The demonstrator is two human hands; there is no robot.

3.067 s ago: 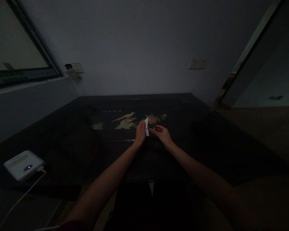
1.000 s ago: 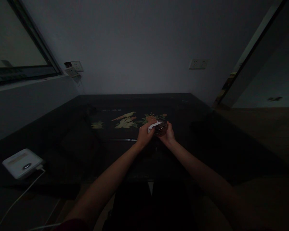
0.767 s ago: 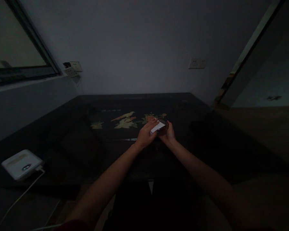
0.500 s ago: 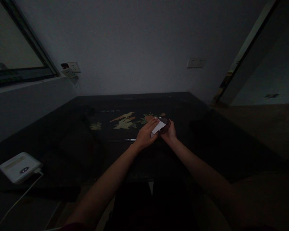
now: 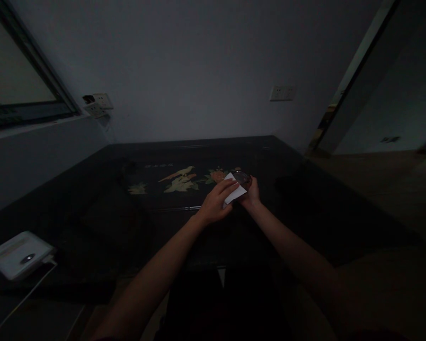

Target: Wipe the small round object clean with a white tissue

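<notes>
My left hand (image 5: 213, 204) grips a folded white sheet (image 5: 238, 192), paper or tissue, fingers lying over it. The sheet rests against a dark, shiny, round-rimmed vessel (image 5: 243, 177) that looks like a glass bowl or cup. Curled around the vessel's right side and underside is my right hand (image 5: 253, 195). Both hands are close together above the black table (image 5: 170, 237). Dim light and the sheet hide part of the vessel.
The tabletop bears a bird-and-flower picture (image 5: 179, 180). At the left edge sits a white box-shaped device (image 5: 19, 255) with a cable (image 5: 26, 296). Wall sockets (image 5: 282, 93) are behind the table; a window (image 5: 17, 61) is at the left.
The white sheet has shifted slightly right and lower against the vessel, with my left fingers spread further over it. My right hand keeps its hold. The view has turned slightly right.
</notes>
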